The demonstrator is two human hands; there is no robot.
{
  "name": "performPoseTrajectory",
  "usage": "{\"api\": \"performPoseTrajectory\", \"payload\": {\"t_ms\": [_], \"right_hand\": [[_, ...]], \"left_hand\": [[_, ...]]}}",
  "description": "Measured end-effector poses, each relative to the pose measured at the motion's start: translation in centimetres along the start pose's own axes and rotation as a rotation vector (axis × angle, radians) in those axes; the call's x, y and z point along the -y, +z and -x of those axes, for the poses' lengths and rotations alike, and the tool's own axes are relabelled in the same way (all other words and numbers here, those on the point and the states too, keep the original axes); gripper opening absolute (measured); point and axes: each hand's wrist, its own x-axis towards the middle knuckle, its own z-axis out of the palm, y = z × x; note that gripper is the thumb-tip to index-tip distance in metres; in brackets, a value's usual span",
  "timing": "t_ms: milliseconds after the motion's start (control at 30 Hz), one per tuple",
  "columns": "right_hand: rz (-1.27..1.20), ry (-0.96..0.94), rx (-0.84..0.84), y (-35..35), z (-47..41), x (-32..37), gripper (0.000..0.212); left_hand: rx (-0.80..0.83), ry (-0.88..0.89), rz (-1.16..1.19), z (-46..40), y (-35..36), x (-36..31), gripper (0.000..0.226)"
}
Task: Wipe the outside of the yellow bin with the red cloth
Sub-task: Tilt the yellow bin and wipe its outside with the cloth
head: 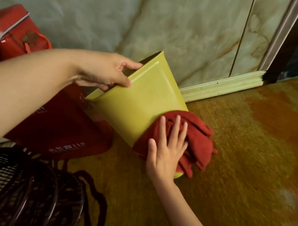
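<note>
At the centre of the frame the yellow bin (136,101) lay tipped on the brown floor (239,155), its open mouth toward the upper left. The left hand (103,70) gripped the bin's rim, fingers curled over the edge. The right hand (166,150), fingers spread flat, pressed the bunched red cloth (196,134) against the bin's lower end, right of centre.
</note>
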Motion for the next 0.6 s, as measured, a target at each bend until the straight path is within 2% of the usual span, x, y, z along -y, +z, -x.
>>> {"api": "performPoseTrajectory", "payload": {"t_ms": [100,200,300,400,500,600], "right_hand": [[-0.009,-0.137,-0.039,-0.5,-4.5,3.1,0.052],[-0.032,-0.168,-0.069,-1.8,-9.9,2.2,0.053],[-0.204,0.057,-0.047,-2.3,-11.2,-1.9,0.055],[-0.265,0.299,-0.063,-2.0,-7.4,-6.7,0.060],[-0.239,0.359,-0.116,-1.3,-1.6,-8.3,0.063],[-0.237,0.350,-0.184,-0.2,0.5,-6.8,0.056]], "left_hand": [[0.084,0.026,0.031,-0.1,0.7,-0.5,0.055],[0.146,0.058,0.054,-0.1,1.1,-0.5,0.047],[0.103,0.071,0.029,-0.4,1.3,-0.1,0.053],[0.049,0.083,-0.003,-0.5,1.3,-0.3,0.052],[0.087,0.085,-0.038,-0.7,1.5,-0.7,0.051],[0.087,0.143,0.000,-1.1,2.6,-1.7,0.049]]}}
